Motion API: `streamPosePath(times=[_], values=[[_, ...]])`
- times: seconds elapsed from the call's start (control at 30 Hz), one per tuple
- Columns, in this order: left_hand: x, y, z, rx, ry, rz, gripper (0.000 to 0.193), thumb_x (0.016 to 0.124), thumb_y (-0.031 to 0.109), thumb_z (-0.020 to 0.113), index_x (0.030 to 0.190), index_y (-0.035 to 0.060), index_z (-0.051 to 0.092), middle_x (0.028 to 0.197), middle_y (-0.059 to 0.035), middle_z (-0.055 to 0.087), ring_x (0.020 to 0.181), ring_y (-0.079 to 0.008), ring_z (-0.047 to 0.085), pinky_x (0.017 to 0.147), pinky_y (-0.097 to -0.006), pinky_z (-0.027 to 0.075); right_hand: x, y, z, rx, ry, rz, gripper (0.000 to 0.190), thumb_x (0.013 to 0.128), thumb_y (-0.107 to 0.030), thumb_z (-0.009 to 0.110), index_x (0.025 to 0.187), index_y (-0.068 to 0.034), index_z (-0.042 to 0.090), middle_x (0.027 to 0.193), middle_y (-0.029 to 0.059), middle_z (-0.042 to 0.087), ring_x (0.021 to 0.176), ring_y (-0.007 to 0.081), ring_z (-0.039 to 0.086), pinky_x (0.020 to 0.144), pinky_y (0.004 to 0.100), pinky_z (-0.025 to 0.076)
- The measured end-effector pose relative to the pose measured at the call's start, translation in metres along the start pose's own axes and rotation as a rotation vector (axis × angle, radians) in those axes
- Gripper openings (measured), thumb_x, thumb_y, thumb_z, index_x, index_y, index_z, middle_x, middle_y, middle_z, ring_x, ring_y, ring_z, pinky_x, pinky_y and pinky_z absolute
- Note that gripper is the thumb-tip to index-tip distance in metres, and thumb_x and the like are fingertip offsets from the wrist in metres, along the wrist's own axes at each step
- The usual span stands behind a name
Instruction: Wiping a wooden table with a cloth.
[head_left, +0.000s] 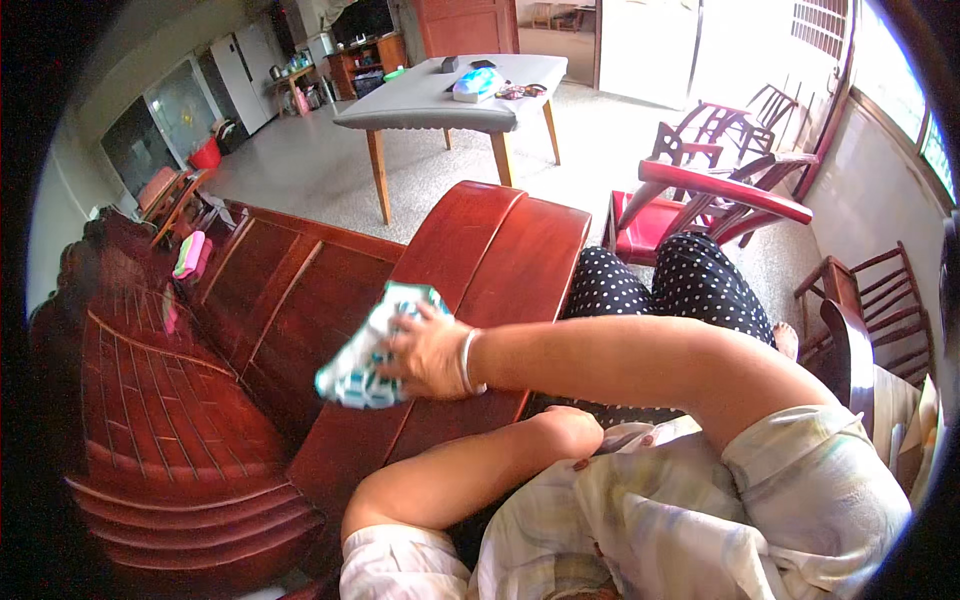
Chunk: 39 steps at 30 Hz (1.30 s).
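Observation:
My right hand (431, 352), with a pale band around its wrist, lies over a white and teal patterned cloth (360, 375) and holds it against the broad armrest. Hand and cloth are slightly blurred. The armrest (480, 262) is polished red-brown wood and belongs to a wooden bench. Its slatted backrest (157, 390) and seat panels (300, 300) are at the left. My left hand (577, 431) is by my lap, bent inward at the near side of the armrest; its fingers are mostly hidden.
A pink and green folded cloth or sponge (191, 255) sits at the bench's far side. Beyond the armrest stands a grey-covered table (420, 94) with small items on it. A red wooden chair (637, 225) is beside my knees, with more wooden chairs (892, 307) to the right.

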<state>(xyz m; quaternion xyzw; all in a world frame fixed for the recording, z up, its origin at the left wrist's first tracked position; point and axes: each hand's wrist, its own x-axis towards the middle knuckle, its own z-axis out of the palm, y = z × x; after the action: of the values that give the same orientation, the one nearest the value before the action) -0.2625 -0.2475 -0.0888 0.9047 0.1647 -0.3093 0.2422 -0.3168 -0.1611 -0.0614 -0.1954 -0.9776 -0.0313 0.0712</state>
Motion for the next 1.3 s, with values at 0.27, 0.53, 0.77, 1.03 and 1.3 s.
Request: streamPosePath(times=[0.27, 0.53, 0.77, 1.03, 1.3], values=[[0.016, -0.006, 0.012, 0.046, 0.008, -0.05, 0.027, 0.079, 0.016, 0.052, 0.096, 0.0019, 0.068, 0.094, -0.0153, 0.067, 0.085, -0.0286, 0.066, 0.072, -0.0379, 0.052, -0.061, 0.12, -0.041, 0.094, -0.01, 0.75, 0.045, 0.088, -0.039, 0.05, 0.13, -0.024, 0.048, 0.142, 0.0156, 0.03, 0.126, 0.0386, 0.034, 0.104, 0.0526, 0.027], [0.008, 0.005, 0.003, -0.04, 0.025, -0.12, 0.028, 0.078, 0.021, 0.053, 0.096, 0.0058, 0.068, 0.098, -0.0122, 0.067, 0.094, -0.0263, 0.064, 0.077, -0.0384, 0.051, -0.137, 0.053, -0.025, -0.036, 0.236, 0.37, 0.046, 0.076, -0.023, 0.064, 0.12, -0.015, 0.055, 0.126, 0.0157, 0.045, 0.116, 0.0412, 0.04, 0.098, 0.0521, 0.035], [0.028, -0.005, 0.022, 0.139, 0.093, 0.005, 0.029, 0.079, 0.02, 0.049, 0.094, 0.005, 0.068, 0.097, -0.0134, 0.067, 0.093, -0.0286, 0.064, 0.077, -0.0406, 0.051, -0.082, -0.015, -0.014, 0.1, 0.144, -0.042, 0.047, 0.074, -0.034, 0.065, 0.119, -0.025, 0.057, 0.128, 0.0061, 0.047, 0.123, 0.0331, 0.035, 0.1, 0.0583, 0.027], [0.002, -0.003, 0.003, 0.013, 0.049, 0.02, 0.028, 0.074, 0.018, 0.055, 0.089, -0.0014, 0.068, 0.092, -0.0174, 0.067, 0.086, -0.0305, 0.065, 0.07, -0.04, 0.052, -0.037, 0.07, -0.031, 0.005, -0.038, 0.428, 0.048, 0.082, -0.045, 0.055, 0.126, -0.025, 0.052, 0.141, 0.0119, 0.034, 0.127, 0.0336, 0.034, 0.102, 0.0561, 0.028], [0.004, 0.002, -0.003, -0.11, 0.007, -0.067, 0.027, 0.075, 0.02, 0.056, 0.091, 0.0031, 0.068, 0.092, -0.0141, 0.067, 0.085, -0.0282, 0.065, 0.07, -0.0383, 0.052, -0.123, 0.119, -0.026, 0.074, 0.183, 0.66, 0.045, 0.082, -0.03, 0.058, 0.124, -0.015, 0.053, 0.128, 0.0192, 0.044, 0.116, 0.0374, 0.043, 0.1, 0.049, 0.033]])
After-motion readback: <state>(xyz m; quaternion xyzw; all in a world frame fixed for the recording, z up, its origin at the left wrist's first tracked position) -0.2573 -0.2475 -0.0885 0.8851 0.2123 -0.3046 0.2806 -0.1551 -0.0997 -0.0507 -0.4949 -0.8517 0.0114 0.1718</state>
